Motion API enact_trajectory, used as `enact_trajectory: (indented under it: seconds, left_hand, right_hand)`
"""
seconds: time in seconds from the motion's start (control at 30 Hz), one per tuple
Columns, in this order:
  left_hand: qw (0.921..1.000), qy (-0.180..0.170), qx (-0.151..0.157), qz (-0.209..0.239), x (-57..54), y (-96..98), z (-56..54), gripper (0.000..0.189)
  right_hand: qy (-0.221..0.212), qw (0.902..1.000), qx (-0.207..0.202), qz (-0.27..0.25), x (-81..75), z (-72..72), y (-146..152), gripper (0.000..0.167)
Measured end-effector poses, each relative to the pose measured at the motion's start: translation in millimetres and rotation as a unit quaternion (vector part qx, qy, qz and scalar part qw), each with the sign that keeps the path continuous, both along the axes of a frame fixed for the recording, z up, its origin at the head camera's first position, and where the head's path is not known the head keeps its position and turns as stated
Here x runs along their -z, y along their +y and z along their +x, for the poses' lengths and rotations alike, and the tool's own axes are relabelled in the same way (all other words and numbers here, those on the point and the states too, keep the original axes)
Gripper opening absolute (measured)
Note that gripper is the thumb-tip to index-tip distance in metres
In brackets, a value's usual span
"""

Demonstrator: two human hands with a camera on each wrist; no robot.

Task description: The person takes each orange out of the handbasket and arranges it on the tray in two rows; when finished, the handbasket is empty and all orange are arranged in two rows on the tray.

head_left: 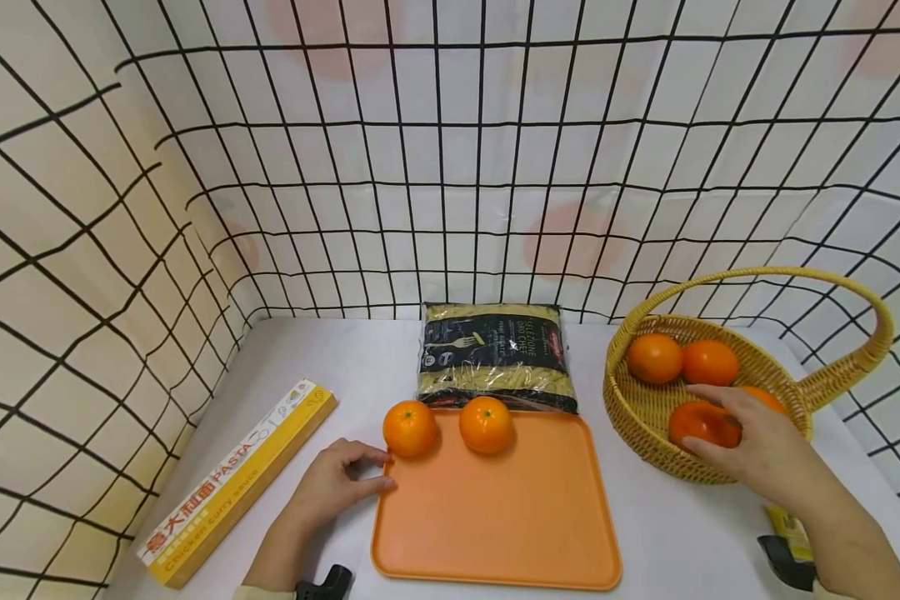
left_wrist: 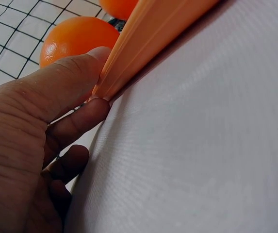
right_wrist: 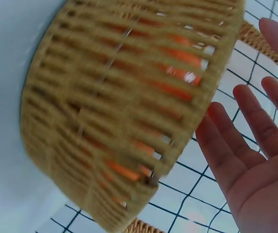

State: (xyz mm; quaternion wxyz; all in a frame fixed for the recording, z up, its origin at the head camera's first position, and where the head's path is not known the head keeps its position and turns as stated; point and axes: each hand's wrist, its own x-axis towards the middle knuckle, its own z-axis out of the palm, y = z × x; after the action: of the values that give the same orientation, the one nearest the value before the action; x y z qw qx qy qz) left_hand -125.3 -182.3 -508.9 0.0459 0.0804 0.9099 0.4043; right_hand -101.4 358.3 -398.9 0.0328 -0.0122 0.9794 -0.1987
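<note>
In the head view an orange rectangular tray (head_left: 495, 508) carries two oranges, one orange (head_left: 409, 428) at its far left corner and another orange (head_left: 487, 425) beside it. My left hand (head_left: 337, 483) pinches the tray's left rim, thumb on top and a fingertip at the outer edge in the left wrist view. Over the wicker basket (head_left: 645, 437) on the right, my right hand (head_left: 776, 446) reaches around a redder round fruit (head_left: 705, 423). Its fingers (right_wrist: 221, 141) look extended in the right wrist view, with nothing gripped. More oranges (head_left: 710, 362) lie in the basket.
A black-labelled pasta bag (head_left: 495, 354) lies behind the tray. A yellow-and-white pasta box (head_left: 240, 483) lies at the left. The basket's tall handle (head_left: 862, 358) arches over it. Part of a yellow packet (head_left: 791, 533) shows by my right wrist. Black wire grid (head_left: 480, 183) encloses the table.
</note>
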Motion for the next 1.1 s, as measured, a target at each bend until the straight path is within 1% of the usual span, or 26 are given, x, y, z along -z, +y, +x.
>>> enact_trajectory:
  seconds: [0.17, 0.3, 0.4, 0.57, 0.8, 1.1]
  left_hand:
    - [0.9999, 0.007, 0.011, 0.003, -1.2, 1.2, -1.5, 0.029]
    - [1.0, 0.002, 0.002, 0.002, -2.5, 1.7, -2.0, 0.029]
    - [1.0, -0.002, -0.002, 0.0, -3.0, 1.8, -1.8, 0.029]
    - [1.0, -0.005, -0.003, -0.002, -2.6, 1.6, -1.6, 0.029]
    - [0.9999, -0.009, -0.008, 0.0, -1.9, 0.2, -0.7, 0.028]
    - [0.9999, -0.014, -0.005, 0.001, -4.5, 0.6, 0.0, 0.028]
  right_hand:
    - [0.015, 0.9991, -0.035, 0.016, -0.2, -1.5, 14, 0.082]
    - [0.024, 0.9977, -0.059, 0.023, -0.2, -3.3, 23, 0.077]
    - [0.021, 0.9971, -0.067, 0.03, 0.0, -5.0, 29, 0.073]
    - [0.02, 0.9947, -0.088, 0.05, 2.5, -10.5, 35, 0.073]
    - [-0.009, 0.9938, -0.093, 0.06, 7.2, -16.9, 37, 0.078]
    - [-0.021, 0.9927, -0.104, 0.057, 12.0, -21.7, 40, 0.084]
